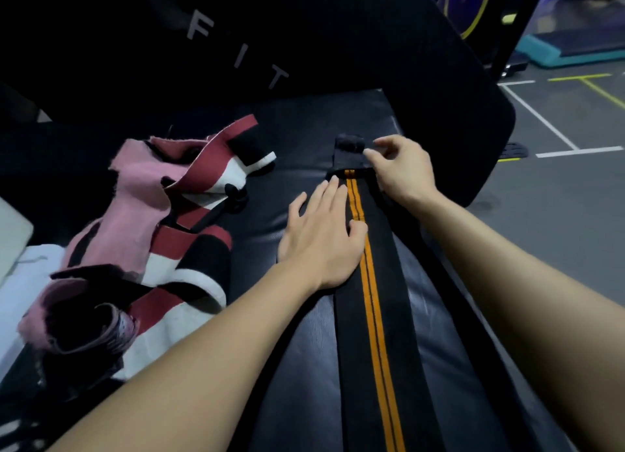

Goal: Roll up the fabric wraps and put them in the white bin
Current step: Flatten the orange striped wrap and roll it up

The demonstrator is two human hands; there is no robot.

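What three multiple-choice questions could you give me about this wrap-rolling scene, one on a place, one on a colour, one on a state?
1. Where does the pile of wraps lie relative to the black wrap?
A. left
B. right
C. on top

2. What colour are the black wrap's stripes?
A. white
B. orange
C. green

3. What is the left hand doing?
A. gripping a roll
B. pressing flat on the black wrap
C. hanging idle

Answers: 1 A, the pink, red and white pile sits left on the mat. 2 B, two orange lines run down its middle. 3 B, its fingers lie straight on the wrap while the right hand pinches the far end.
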